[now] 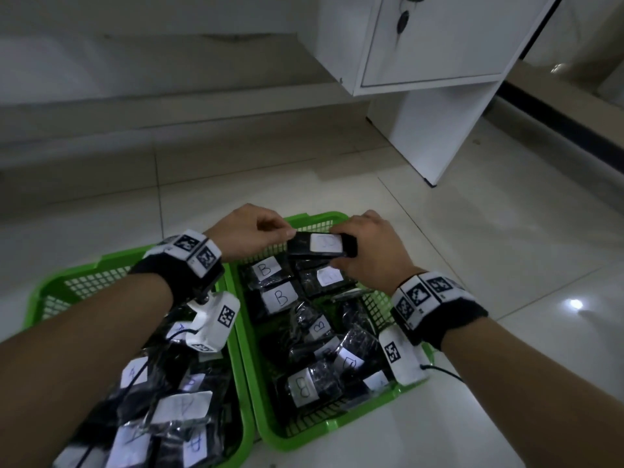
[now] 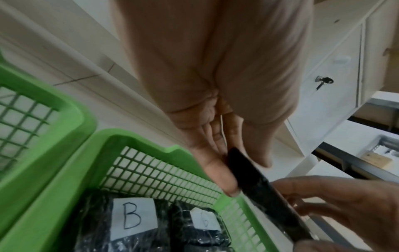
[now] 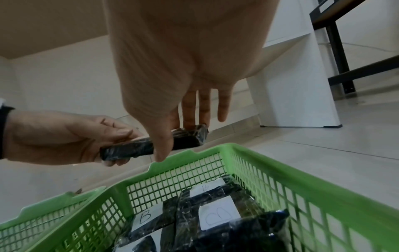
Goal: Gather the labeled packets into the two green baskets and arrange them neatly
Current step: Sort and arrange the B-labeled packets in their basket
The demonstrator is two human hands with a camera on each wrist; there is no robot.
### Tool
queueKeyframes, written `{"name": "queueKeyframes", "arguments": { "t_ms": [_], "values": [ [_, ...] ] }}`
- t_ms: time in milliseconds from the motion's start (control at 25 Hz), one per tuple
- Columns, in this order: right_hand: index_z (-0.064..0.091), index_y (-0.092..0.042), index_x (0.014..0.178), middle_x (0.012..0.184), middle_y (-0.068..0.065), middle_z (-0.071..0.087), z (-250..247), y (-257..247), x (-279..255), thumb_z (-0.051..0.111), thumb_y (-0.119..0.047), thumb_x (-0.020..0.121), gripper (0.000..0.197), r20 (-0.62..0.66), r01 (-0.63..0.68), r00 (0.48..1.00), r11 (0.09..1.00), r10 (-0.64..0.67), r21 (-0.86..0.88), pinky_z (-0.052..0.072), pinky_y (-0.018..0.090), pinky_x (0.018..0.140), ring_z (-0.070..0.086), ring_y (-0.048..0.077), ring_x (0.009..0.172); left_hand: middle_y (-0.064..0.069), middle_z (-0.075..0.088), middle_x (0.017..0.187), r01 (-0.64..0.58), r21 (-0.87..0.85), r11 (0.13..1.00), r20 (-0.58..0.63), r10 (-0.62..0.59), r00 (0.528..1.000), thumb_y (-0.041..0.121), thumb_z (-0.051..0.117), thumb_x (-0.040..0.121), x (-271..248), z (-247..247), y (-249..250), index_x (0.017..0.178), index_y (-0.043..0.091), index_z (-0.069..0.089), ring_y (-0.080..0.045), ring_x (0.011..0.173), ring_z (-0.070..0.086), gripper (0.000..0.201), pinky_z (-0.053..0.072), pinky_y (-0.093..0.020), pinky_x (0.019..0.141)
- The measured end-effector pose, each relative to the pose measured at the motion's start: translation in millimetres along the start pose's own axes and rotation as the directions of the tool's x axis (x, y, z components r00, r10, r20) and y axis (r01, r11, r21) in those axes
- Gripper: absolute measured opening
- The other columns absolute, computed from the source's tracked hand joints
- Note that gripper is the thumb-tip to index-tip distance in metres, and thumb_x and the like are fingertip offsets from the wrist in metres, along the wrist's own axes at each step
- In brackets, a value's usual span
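Observation:
Two green baskets sit side by side on the floor: the left basket (image 1: 47, 292) holds black packets labeled A (image 1: 182, 405), the right basket (image 1: 324, 218) holds black packets labeled B (image 1: 278, 297). Both hands hold one black packet with a white B label (image 1: 320, 245) (image 2: 267, 201) (image 3: 151, 146) above the far end of the right basket. My left hand (image 1: 256, 231) (image 2: 215, 162) pinches its left end. My right hand (image 1: 364, 251) (image 3: 172, 119) grips its right end, thumb below and fingers behind.
A white cabinet (image 1: 435, 62) with a key in its lock stands at the back right, its leg panel (image 1: 435, 130) on the tiled floor (image 1: 506, 248). A low wall ledge (image 1: 135, 106) runs behind the baskets. A black table frame (image 3: 336, 51) shows at the right.

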State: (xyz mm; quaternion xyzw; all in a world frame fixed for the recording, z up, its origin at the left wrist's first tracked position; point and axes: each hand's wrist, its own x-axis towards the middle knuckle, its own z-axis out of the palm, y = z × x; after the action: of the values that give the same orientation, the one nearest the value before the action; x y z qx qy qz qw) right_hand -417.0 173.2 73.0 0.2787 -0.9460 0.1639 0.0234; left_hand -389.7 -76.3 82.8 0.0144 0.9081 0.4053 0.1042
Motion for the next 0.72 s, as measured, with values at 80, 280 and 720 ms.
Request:
{"name": "queueKeyframes", "arguments": {
  "t_ms": [80, 280, 720],
  "values": [
    [0.072, -0.020, 0.104, 0.099, -0.001, 0.070, 0, 8, 3, 0.080, -0.020, 0.071, 0.034, 0.027, -0.065, 0.997, 0.992, 0.068, -0.107, 0.040, 0.033, 0.076, 0.052, 0.024, 0.100, 0.001, 0.042, 0.153, 0.012, 0.364, 0.931, -0.068, 0.014, 0.998, 0.050, 0.064, 0.090, 2, 1, -9, 0.139, 0.028, 0.051, -0.020, 0.142, 0.035, 0.055, 0.028, -0.043, 0.118],
    [0.069, -0.016, 0.103, 0.102, 0.003, 0.068, 15, 1, 22, 0.068, -0.003, 0.079, 0.028, 0.163, -0.038, 0.983, 0.967, 0.082, -0.253, 0.041, 0.029, 0.075, 0.052, 0.022, 0.108, -0.004, -0.012, 0.165, 0.100, 0.536, 0.838, 0.181, -0.230, 0.956, 0.033, 0.064, 0.093, 4, 23, -21, 0.156, 0.023, -0.016, -0.026, 0.152, -0.009, 0.103, 0.004, -0.045, 0.124],
    [0.063, -0.011, 0.110, 0.113, 0.008, 0.060, 58, -3, 60, 0.063, 0.005, 0.081, 0.033, 0.197, 0.041, 0.980, 0.973, 0.005, -0.228, 0.049, 0.035, 0.091, 0.057, 0.027, 0.108, -0.006, -0.015, 0.165, 0.062, 0.542, 0.838, 0.170, -0.181, 0.969, 0.036, 0.068, 0.089, 3, 28, -34, 0.153, 0.022, -0.024, -0.028, 0.151, -0.013, 0.113, 0.000, -0.047, 0.124]
  ]
}}
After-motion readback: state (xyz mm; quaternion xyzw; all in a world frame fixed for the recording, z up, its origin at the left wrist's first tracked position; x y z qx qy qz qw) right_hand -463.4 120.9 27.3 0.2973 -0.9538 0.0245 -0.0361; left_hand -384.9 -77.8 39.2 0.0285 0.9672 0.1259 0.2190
